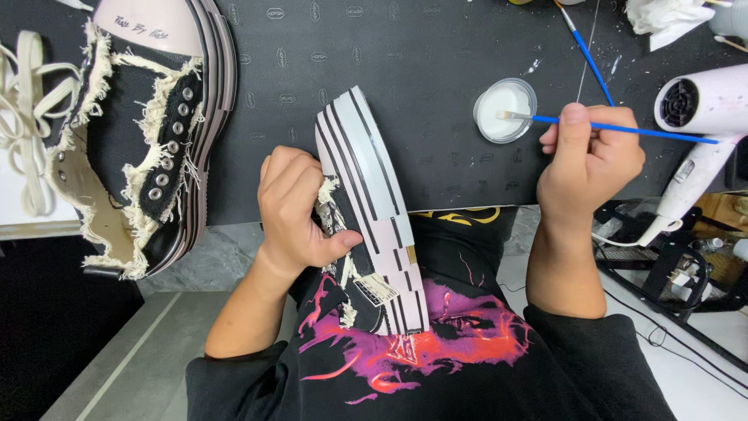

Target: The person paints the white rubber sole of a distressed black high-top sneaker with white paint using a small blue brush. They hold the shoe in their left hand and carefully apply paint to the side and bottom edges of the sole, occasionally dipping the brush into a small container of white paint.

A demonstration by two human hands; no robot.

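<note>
My left hand (296,206) grips a black canvas platform shoe (374,210) with a white, black-striped sole, held on its side against the near edge of the black mat (374,47). My right hand (588,160) holds a thin blue-handled brush (623,129), its bristle tip resting at the rim of a small round dish of white liquid (505,109) on the mat. The second shoe (148,132), black with frayed cream edges and metal eyelets, lies on its side at the left.
A white hair dryer (697,125) lies at the right edge. Another blue brush (584,51) and crumpled white tissue (662,15) sit at the top right. Cream laces (23,117) lie at the far left. A black wire rack (670,257) stands lower right.
</note>
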